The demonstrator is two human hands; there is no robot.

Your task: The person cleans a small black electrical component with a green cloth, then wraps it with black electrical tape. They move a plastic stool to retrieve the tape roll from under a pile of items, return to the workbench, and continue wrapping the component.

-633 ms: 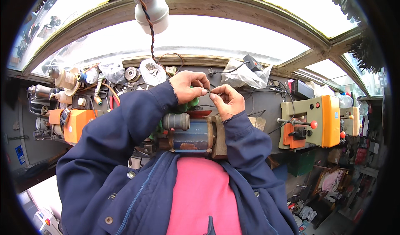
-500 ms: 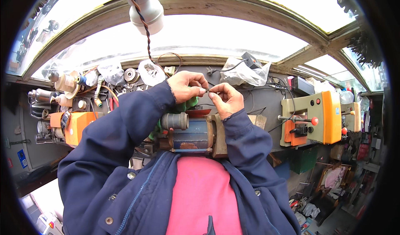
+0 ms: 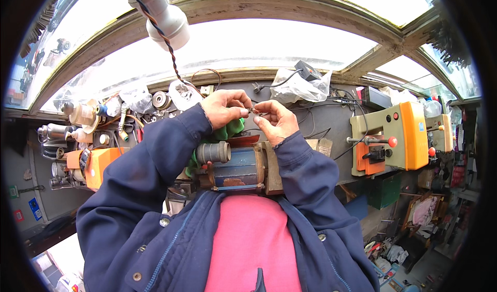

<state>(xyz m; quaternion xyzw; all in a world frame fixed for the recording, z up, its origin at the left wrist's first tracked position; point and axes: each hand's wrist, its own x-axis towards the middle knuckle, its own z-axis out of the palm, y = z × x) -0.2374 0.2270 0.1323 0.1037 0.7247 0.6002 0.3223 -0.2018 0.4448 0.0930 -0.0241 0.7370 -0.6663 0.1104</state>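
Note:
My left hand (image 3: 222, 109) and my right hand (image 3: 277, 121) meet above the bench, fingertips almost touching. Both are closed in a pinch on a small dark piece (image 3: 251, 110), which has a thin reddish bit at the right fingers. Its kind is too small to make out. Something green (image 3: 229, 130), perhaps cloth, lies under my left hand and partly hidden by it. Closer to my body sits a blue motor-like machine (image 3: 236, 169) with a grey ribbed cylinder (image 3: 213, 152) at its left.
A beige and yellow machine (image 3: 413, 136) with a red-knobbed lever stands to the right. On the left are an orange machine (image 3: 101, 169) and several metal parts. Plastic bags (image 3: 305, 89) and a black plug cable lie along the window. A white lamp socket (image 3: 168, 27) hangs above.
The view has shifted slightly. My hands stay together at the small piece, my right fingers have changed their pinch, and a thin reddish bit now shows there.

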